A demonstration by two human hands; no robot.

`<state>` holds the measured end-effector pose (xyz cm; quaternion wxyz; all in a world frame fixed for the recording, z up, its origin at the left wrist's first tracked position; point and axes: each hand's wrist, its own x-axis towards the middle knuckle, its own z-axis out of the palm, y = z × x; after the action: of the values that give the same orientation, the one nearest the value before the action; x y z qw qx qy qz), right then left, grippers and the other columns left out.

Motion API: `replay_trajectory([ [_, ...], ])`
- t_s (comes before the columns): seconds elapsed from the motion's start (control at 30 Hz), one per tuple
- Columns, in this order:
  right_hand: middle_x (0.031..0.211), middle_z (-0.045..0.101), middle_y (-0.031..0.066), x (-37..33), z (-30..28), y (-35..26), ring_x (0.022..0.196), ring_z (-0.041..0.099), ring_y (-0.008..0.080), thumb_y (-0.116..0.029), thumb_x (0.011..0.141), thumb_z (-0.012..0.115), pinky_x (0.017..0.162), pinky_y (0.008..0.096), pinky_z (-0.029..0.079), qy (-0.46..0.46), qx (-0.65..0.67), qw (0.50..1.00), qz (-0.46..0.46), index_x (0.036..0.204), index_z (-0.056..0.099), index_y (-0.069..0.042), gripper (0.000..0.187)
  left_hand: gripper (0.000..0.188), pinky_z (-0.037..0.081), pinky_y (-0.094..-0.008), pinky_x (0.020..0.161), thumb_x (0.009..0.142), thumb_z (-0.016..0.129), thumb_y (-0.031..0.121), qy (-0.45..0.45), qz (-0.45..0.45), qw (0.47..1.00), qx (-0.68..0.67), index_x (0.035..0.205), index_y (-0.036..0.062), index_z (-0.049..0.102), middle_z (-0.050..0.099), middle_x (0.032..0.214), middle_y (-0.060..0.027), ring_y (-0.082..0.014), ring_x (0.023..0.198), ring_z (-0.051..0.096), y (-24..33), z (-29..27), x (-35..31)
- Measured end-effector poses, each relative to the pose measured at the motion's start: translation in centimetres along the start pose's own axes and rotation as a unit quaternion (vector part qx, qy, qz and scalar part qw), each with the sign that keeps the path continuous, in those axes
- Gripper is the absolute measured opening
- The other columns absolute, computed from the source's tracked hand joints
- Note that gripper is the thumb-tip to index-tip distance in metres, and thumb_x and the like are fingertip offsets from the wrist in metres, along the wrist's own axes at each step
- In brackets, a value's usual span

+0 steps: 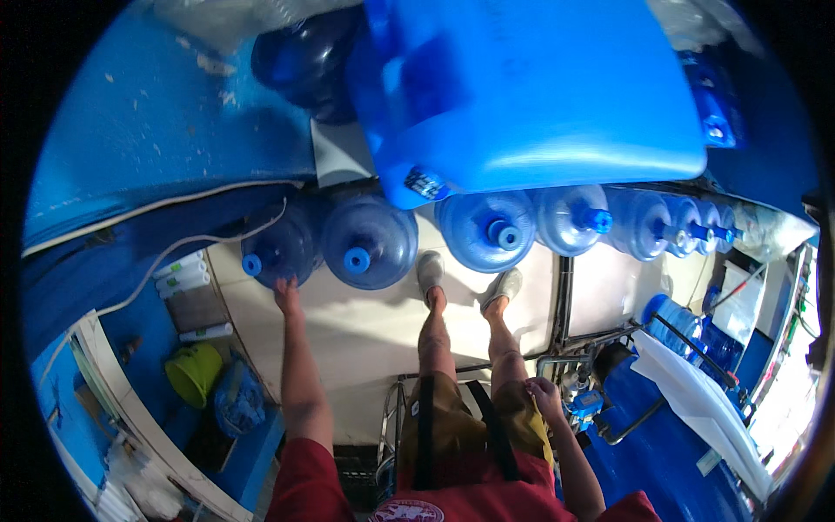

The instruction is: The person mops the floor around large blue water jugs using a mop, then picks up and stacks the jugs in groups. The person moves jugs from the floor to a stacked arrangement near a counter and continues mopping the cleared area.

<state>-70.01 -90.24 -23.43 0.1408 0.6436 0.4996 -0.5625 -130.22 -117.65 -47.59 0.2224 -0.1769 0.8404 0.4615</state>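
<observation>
My left hand (pixel 286 297) reaches out to the leftmost large blue water bottle (pixel 291 239). Its fingers are stretched out and look apart, at the bottle's near side; whether they touch it I cannot tell. That bottle has a light blue cap (pixel 251 264). Just right of it stands another water bottle (pixel 370 239), capped in blue. Beside the leg of my brown shorts (pixel 457 418), my right hand (pixel 541 396) is held with its fingers curled together. What they may hold is hidden.
More water bottles (pixel 489 230) line up to the right. Above them looms a big blue jug (pixel 539 96). Pipes and a pump (pixel 584 404) stand right of my legs. A yellow-green bucket (pixel 194 374) sits at left; a thin cable (pixel 187 248) hangs near the leftmost bottle.
</observation>
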Motion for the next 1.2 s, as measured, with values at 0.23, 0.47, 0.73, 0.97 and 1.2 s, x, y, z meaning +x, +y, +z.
replay_trajectory([
  [0.23, 0.087, 0.07, 0.0085, -3.6, -2.3, 3.0, 0.079, 0.064, 0.0154, -0.017, 0.087, 0.057, 0.074, 0.029, 0.051, 0.082, 0.092, 0.992, 0.039, 0.103, 0.07, 0.001, 0.027, 0.02, 0.05, -0.0346, 0.065, 0.083, 0.059, 0.024, -0.292, 0.087, 0.931, 0.2, 0.081, 0.0055, 0.066, 0.065, 0.077, -0.0058, -0.019, 0.071, 0.062, -3.2, 11.9, -24.9],
  [0.47, 0.092, 0.072, 0.0176, -5.1, -2.9, 5.5, 0.087, 0.069, 0.0261, -0.024, 0.082, 0.062, 0.081, 0.0354, 0.053, 0.148, 0.057, 0.987, -0.012, 0.103, 0.07, 0.001, 0.033, 0.034, 0.049, -0.0372, 0.091, 0.091, 0.063, 0.032, -0.64, 0.263, 0.616, 0.376, 0.114, 0.0065, 0.065, 0.069, 0.107, -0.0151, -0.0269, 0.105, 0.064, 10.1, 22.5, -44.3],
  [0.73, 0.1, 0.07, 0.0235, -1.0, -8.1, 11.3, 0.097, 0.069, 0.0331, -0.041, 0.079, 0.065, 0.085, 0.039, 0.053, 0.162, 0.174, 0.971, 0.041, 0.105, 0.072, -0.005, 0.045, 0.019, 0.052, -0.0334, 0.075, 0.085, 0.065, 0.019, -0.57, 0.335, 0.619, 0.426, 0.091, 0.0028, 0.072, 0.072, 0.088, -0.0104, -0.0187, 0.082, 0.067, 16.9, 30.1, -37.4],
  [0.97, 0.092, 0.073, 0.0119, -0.9, -17.8, 15.5, 0.085, 0.068, 0.021, -0.028, 0.082, 0.067, 0.08, 0.0345, 0.053, 0.109, 0.156, 0.981, 0.032, 0.102, 0.073, -0.004, 0.033, 0.02, 0.052, -0.0318, 0.064, 0.087, 0.065, 0.021, -0.405, 0.107, 0.852, 0.313, 0.092, 0.0014, 0.069, 0.071, 0.089, -0.011, -0.0185, 0.075, 0.067, 19.3, 27.5, -37.3],
  [1.2, 0.079, 0.07, 0.0069, 4.1, -26.0, 16.7, 0.072, 0.064, 0.0129, -0.016, 0.087, 0.062, 0.065, 0.0286, 0.051, 0.123, 0.173, 0.975, -0.068, 0.096, 0.073, -0.002, 0.02, 0.091, 0.03, -0.0498, 0.114, 0.078, 0.072, 0.048, -0.331, 0.202, 0.67, 0.633, 0.149, 0.0064, 0.031, 0.056, 0.127, -0.0334, -0.0428, 0.126, 0.051, 11.1, 24.9, -45.9],
])
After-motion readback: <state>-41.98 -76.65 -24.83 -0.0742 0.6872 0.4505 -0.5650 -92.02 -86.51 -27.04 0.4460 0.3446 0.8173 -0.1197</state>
